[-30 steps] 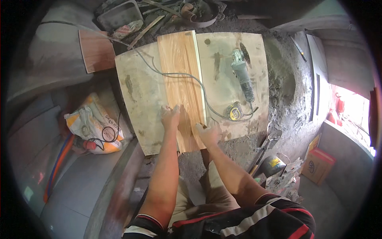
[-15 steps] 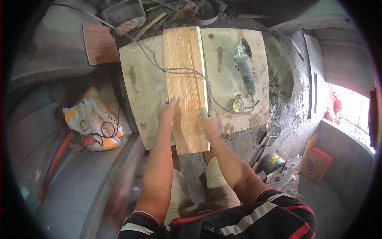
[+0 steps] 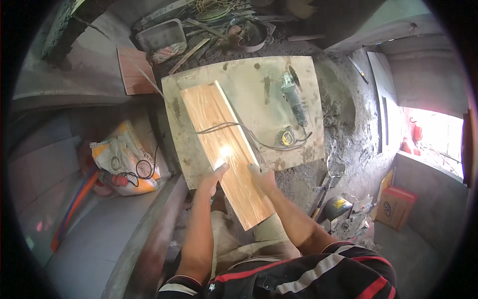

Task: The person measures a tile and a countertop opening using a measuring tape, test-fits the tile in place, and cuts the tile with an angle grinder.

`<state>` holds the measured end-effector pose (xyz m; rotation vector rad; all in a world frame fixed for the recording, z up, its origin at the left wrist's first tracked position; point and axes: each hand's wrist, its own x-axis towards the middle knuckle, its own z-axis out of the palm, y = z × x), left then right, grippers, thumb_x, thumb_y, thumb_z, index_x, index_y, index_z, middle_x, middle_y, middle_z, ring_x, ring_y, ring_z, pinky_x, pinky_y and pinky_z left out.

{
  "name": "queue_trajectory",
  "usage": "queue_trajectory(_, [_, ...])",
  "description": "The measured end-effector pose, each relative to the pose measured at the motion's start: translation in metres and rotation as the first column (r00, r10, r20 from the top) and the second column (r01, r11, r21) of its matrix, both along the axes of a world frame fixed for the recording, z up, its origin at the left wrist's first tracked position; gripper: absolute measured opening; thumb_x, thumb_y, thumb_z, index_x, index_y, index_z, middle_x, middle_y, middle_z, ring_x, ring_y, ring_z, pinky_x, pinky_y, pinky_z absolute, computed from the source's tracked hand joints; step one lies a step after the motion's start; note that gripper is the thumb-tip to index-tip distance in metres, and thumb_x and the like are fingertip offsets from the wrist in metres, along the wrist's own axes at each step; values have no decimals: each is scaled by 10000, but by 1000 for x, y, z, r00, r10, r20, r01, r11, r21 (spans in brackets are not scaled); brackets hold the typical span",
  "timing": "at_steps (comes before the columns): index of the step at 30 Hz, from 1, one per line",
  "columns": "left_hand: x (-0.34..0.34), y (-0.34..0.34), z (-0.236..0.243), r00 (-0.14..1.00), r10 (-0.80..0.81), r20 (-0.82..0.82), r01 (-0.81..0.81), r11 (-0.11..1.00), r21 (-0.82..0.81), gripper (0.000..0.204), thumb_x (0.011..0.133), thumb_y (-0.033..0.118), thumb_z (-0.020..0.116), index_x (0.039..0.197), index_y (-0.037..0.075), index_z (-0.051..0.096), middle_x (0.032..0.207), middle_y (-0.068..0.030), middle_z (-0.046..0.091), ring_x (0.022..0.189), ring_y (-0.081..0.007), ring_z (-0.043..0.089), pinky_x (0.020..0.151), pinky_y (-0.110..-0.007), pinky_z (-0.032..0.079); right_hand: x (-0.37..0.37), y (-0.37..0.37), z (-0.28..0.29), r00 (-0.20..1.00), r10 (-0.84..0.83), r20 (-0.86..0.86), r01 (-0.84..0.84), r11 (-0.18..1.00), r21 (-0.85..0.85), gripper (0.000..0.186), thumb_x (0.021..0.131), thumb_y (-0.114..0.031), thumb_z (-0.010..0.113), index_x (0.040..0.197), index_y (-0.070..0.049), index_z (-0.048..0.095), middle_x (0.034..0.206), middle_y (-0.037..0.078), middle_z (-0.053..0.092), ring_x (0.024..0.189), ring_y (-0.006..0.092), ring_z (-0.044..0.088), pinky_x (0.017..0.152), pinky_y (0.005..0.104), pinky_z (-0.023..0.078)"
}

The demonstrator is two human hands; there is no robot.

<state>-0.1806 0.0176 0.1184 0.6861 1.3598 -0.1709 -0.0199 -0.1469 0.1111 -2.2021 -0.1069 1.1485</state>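
A long wood-grain plank (image 3: 208, 112) with a pale right edge slants across the work board (image 3: 254, 94), its near end over my lap. My left hand (image 3: 213, 180) grips its left edge, thumb on top. On the opposite edge my right hand (image 3: 262, 178) holds it the same way, fingers mostly hidden underneath. A grey cable (image 3: 264, 146) crosses over the plank's face. To the right on the board lie an angle grinder (image 3: 295, 101) and a yellow-black tape measure (image 3: 287, 137).
White-and-orange sacks (image 3: 127, 159) with a coiled cord sit at left on a ledge. A reddish panel (image 3: 136, 71) leans at the far left. Beyond the board are a grey tub (image 3: 162, 37) and scrap. Right: rough cement, a handsaw (image 3: 358, 70), a cardboard box (image 3: 396, 208).
Both hands have drawn the plank nearer to me and turned it, so its far end now points left. The view has shifted too, showing more of the far clutter.
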Motion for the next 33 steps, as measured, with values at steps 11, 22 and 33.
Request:
queue_trajectory(11, [26, -25, 56, 910, 385, 155, -415, 836, 359, 393, 875, 84, 680, 1216, -91, 591, 1082, -121, 665, 945, -214, 655, 831, -348, 537, -14, 17, -21, 957, 100, -273, -59, 986, 154, 596, 966, -558, 609, 1172, -11, 724, 1061, 179, 743, 966, 284, 688, 907, 410, 523])
queue_trajectory(22, [3, -1, 95, 806, 540, 244, -593, 741, 316, 469, 917, 52, 617, 1345, -111, 515, 1209, -156, 613, 1032, -230, 638, 886, -357, 533, 58, 66, -32, 940, 311, 142, -260, 921, -290, 629, 868, -541, 727, 1266, -56, 680, 1198, 216, 700, 1118, 342, 677, 947, 450, 530])
queue_trajectory(33, [36, 40, -19, 587, 606, 537, -737, 674, 46, 624, 957, 142, 687, 1486, -37, 408, 1393, -147, 568, 1283, -267, 557, 1113, -419, 431, 168, 7, -68, 734, 581, 353, -409, 792, -453, 953, 812, -400, 802, 1581, -70, 346, 1621, 217, 320, 1487, 434, 310, 1179, 524, 349])
